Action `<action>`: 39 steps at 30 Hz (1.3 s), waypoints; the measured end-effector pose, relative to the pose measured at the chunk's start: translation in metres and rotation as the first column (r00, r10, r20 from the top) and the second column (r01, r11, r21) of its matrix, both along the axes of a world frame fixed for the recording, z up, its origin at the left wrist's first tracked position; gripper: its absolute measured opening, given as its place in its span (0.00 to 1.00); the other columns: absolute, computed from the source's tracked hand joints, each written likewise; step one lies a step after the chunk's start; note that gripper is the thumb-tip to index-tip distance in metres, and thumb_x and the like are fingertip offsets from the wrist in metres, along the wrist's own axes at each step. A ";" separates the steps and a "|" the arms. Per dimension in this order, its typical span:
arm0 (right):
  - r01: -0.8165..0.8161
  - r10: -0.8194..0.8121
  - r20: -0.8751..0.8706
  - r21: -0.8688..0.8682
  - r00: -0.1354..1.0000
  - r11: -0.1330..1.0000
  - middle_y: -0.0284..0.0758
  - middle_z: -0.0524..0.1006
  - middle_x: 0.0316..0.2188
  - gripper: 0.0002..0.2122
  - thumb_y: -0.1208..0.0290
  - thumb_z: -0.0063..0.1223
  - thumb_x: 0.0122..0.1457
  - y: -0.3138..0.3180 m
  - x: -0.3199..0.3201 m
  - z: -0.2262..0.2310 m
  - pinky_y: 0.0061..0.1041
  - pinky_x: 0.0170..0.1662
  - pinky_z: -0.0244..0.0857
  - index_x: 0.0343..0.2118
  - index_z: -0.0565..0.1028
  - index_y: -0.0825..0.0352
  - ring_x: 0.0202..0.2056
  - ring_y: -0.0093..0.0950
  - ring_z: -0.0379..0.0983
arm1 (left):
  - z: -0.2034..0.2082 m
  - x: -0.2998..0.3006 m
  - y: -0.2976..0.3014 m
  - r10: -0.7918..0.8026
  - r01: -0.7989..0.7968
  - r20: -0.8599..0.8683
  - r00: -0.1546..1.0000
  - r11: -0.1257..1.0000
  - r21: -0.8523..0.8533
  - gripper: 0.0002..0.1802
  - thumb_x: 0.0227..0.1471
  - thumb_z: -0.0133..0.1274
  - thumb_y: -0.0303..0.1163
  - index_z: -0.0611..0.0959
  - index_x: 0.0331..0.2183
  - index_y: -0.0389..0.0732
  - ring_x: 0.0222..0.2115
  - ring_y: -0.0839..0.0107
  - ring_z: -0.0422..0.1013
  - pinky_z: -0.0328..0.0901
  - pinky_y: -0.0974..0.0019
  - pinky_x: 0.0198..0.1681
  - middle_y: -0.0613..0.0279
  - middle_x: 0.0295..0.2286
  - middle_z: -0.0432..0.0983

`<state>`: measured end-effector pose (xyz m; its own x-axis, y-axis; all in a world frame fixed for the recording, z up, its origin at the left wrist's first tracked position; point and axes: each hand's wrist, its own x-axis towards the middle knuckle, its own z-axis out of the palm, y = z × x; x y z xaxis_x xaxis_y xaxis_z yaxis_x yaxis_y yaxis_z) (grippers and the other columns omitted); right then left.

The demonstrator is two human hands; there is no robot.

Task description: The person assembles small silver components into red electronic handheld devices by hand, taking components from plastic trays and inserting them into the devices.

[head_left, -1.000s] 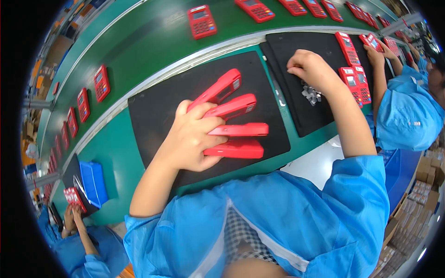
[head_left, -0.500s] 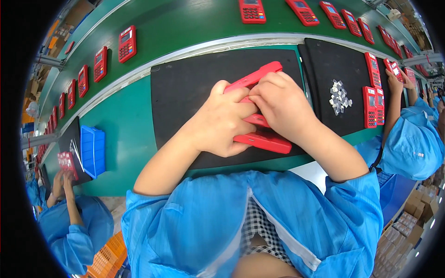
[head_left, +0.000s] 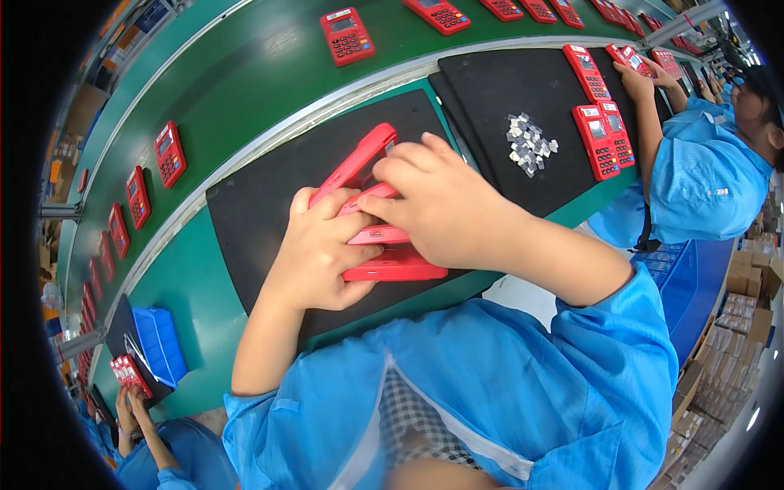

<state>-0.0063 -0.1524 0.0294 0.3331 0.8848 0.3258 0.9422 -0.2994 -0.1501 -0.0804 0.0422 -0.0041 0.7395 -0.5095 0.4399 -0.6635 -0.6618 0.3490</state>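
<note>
Several red payment terminals are fanned out between the fingers of my left hand (head_left: 314,253), which is closed around them. The uppermost red payment terminal (head_left: 351,167) tilts up and away, its edge toward me. Below it, the lowest red payment terminal (head_left: 400,266) lies nearly level over the black mat (head_left: 253,204). My right hand (head_left: 445,204) reaches across from the right. Its thumb and bent fingers are closed on one of the middle terminals, while another finger sticks out. The exact grip point is partly hidden by the fingers.
Red terminals (head_left: 347,37) stand in a row along the green conveyor (head_left: 269,65). To the right, small white pieces (head_left: 529,145) lie heaped on another black mat, beside more terminals (head_left: 596,139). A blue bin (head_left: 159,343) sits at left. Co-workers handle terminals on both sides.
The view has turned, so the bench appears rotated and the hands sit further left in it. The fanned terminals are tilted more steeply, and one right finger now sticks out.
</note>
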 end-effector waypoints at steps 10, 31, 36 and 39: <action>0.689 -0.661 -0.280 0.001 0.696 0.725 0.38 0.76 0.27 0.07 0.73 0.57 0.52 -0.118 0.109 -0.003 0.25 0.32 0.68 0.31 0.78 0.70 0.28 0.28 0.75 | 0.001 0.000 0.001 0.023 -0.023 0.017 1.000 1.000 0.012 0.17 0.17 0.62 0.36 0.84 0.21 0.48 0.43 0.56 0.67 0.54 0.52 0.40 0.65 0.32 0.75; 0.185 -0.076 -0.372 0.267 0.925 0.946 0.39 0.72 0.28 0.02 0.76 0.52 0.53 -0.003 0.067 0.006 0.30 0.36 0.65 0.28 0.72 0.68 0.33 0.37 0.70 | -0.014 -0.008 0.016 0.001 0.000 0.010 1.000 0.999 -0.034 0.16 0.20 0.61 0.36 0.83 0.22 0.48 0.43 0.56 0.66 0.55 0.50 0.39 0.65 0.32 0.74; -0.214 0.240 -0.235 0.131 0.942 0.968 0.37 0.71 0.29 0.03 0.77 0.53 0.51 0.068 0.051 -0.006 0.32 0.41 0.64 0.27 0.71 0.68 0.37 0.37 0.68 | -0.016 -0.011 0.017 0.022 -0.018 0.060 0.998 0.997 -0.076 0.10 0.23 0.62 0.37 0.81 0.16 0.47 0.41 0.61 0.65 0.54 0.53 0.39 0.66 0.28 0.70; -0.238 0.257 -0.251 0.101 0.933 0.966 0.37 0.71 0.29 0.03 0.77 0.54 0.51 0.071 0.054 -0.010 0.32 0.40 0.64 0.27 0.71 0.68 0.36 0.38 0.68 | -0.017 -0.012 0.019 0.008 -0.005 0.029 1.000 0.997 -0.076 0.09 0.23 0.62 0.37 0.81 0.16 0.47 0.40 0.62 0.64 0.54 0.54 0.40 0.66 0.27 0.70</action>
